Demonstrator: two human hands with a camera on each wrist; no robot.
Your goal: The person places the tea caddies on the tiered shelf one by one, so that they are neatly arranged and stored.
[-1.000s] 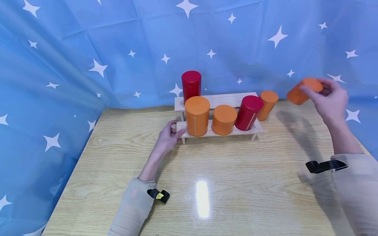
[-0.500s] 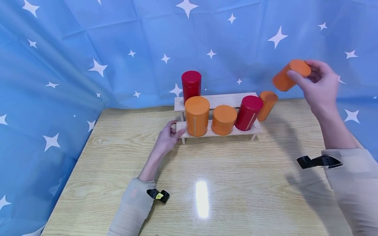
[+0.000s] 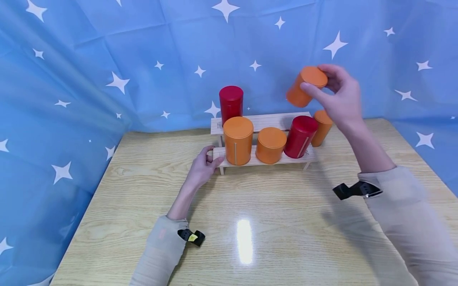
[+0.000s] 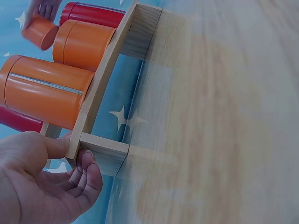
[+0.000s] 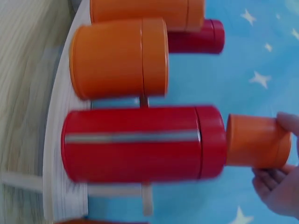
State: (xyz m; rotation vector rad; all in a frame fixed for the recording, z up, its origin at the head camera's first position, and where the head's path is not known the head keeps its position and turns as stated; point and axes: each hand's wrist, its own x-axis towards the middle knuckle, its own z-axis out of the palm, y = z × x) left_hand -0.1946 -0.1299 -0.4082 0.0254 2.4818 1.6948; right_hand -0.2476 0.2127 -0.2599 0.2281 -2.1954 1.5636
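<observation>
My right hand [image 3: 341, 95] grips an orange canister [image 3: 302, 91] by its lid end and holds it tilted in the air above the rack's upper tier. With thumb and curled fingers, my left hand [image 3: 204, 167] pinches the left end of the two-tier wooden rack [image 3: 257, 161]. On the lower tier stand a tall orange canister [image 3: 239, 147], a shorter orange canister [image 3: 270, 149] and a red canister [image 3: 300, 139]. Another red canister [image 3: 231, 103] is at the left of the upper tier. In the left wrist view the left thumb lies along the shelf end [image 4: 74, 144].
One more orange canister [image 3: 322, 129] stands on the wooden table [image 3: 161, 151] beside the rack's right end, partly behind the red canister. A blue curtain with white stars [image 3: 161, 79] hangs right behind the rack and along the left side.
My right hand has carried the orange canister left and upward, from right of the rack to above its upper tier. The left hand and the rack have stayed put.
</observation>
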